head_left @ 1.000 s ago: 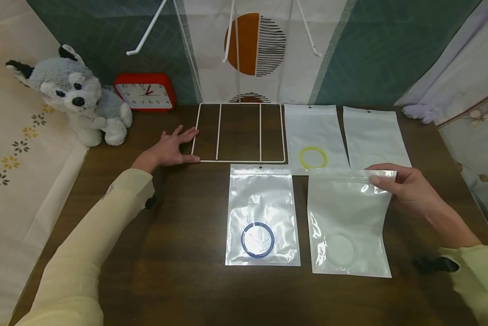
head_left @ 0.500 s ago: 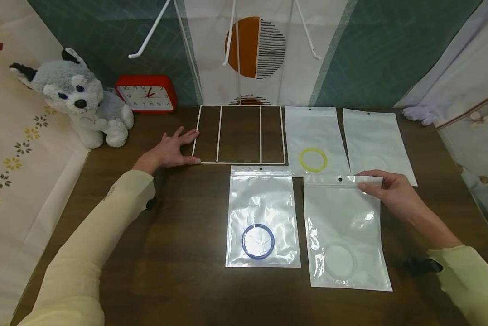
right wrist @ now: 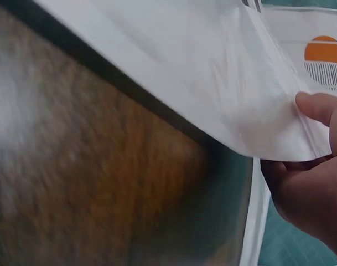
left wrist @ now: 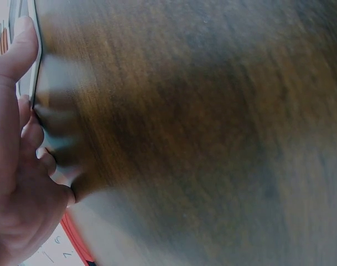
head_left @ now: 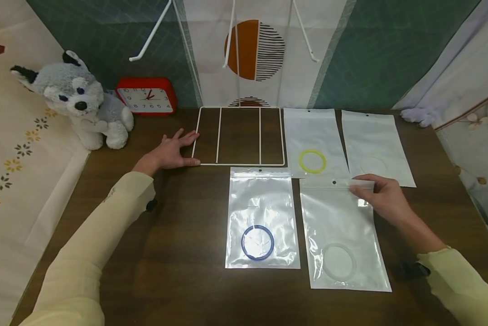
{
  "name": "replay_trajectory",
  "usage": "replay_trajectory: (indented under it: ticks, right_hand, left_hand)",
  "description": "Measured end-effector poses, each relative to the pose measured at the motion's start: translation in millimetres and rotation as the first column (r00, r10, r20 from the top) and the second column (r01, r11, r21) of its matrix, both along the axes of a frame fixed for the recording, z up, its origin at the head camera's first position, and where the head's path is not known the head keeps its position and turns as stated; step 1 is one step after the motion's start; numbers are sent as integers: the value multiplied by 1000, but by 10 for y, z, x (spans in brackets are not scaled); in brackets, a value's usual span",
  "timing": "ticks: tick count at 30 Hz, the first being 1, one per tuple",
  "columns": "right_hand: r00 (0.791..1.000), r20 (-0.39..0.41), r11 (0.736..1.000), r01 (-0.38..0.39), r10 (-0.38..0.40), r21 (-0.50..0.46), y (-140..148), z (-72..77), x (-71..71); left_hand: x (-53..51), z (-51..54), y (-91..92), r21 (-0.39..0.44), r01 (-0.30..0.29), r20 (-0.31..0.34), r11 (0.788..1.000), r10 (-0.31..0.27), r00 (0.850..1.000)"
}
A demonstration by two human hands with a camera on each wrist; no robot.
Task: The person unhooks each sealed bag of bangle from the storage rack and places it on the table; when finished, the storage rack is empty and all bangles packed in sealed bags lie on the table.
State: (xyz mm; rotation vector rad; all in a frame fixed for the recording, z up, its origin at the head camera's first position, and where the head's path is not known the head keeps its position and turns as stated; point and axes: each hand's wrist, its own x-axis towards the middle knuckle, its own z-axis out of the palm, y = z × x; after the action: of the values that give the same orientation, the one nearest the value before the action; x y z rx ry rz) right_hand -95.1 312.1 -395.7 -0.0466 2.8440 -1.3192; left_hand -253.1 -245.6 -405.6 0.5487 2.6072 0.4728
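Observation:
My right hand [head_left: 384,197] pinches the top right corner of a zip bag [head_left: 333,222] that has a pale clear ring showing near its bottom. In the right wrist view the thumb lies on the front of this bag [right wrist: 212,72] and the fingers go behind it. Just left of it lies another zip bag [head_left: 262,199] with a blue ring [head_left: 258,259] in it. My left hand [head_left: 168,151] rests with spread fingers on the left edge of a white wire rack [head_left: 244,165]. The left wrist view shows the thumb beside the rack's wire [left wrist: 36,66].
Two more zip bags lie at the back right, one [head_left: 309,120] with a yellow ring [head_left: 312,161], the other [head_left: 368,136] with a pale ring. White prongs [head_left: 152,36] stick out above the rack. A plush husky [head_left: 80,99] and a red clock [head_left: 147,96] stand at the back left.
My right hand has moved left and slightly toward me with the pale-ring bag, which now lies flatter beside the blue-ring bag. The left hand stays at the rack.

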Motion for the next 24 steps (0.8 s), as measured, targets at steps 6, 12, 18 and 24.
replay_trajectory:
  ticks: [6,12,18,24]
  right_hand:
    - [994,-106,998,40,-35,47,-74,-86,-17]
    - [987,-122,994,108,-103,34,-135,-128,-19]
    - [989,-99,991,115,-109,62,-169,-137,-9]
    - [991,-121,993,76,-65,92,-169,-140,-37]
  left_hand:
    - [6,4,9,3,2,-3,1000,-2,1000]
    - [19,10,16,24,8,-12,1000,-8,1000]
    - [19,8,10,18,7,-5,1000,-6,1000]
    - [17,-1,-1,15,-1,-4,1000,1,1000]
